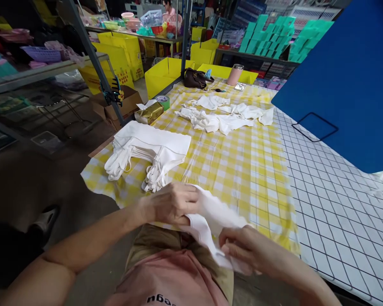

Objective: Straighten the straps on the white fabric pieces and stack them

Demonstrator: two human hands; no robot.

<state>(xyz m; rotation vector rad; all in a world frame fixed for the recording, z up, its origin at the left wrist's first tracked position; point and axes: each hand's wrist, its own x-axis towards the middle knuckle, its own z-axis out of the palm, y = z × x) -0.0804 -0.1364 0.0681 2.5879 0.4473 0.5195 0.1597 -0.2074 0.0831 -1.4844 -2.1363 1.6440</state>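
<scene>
A white garment (221, 211) stretches between my two hands over the near edge of the table, partly blurred. My left hand (178, 203) is closed on its left end, fingers curled over the cloth. Lower and to the right, my right hand (242, 248) pinches the other end, slightly smeared by motion. Just beyond my left hand lies a neat stack of white garments (153, 142), thin straps bunched toward me. Farther back, several loose white garments (217, 119) lie crumpled on the yellow checked tablecloth (226, 165).
A gold packet (150, 112) and green tape roll (163, 102) sit at the left edge, near a metal post (97, 59). A dark handbag (194, 78) and pink tumbler (235, 75) stand at the back. Right are a wire grid (325, 212) and blue panel (341, 93).
</scene>
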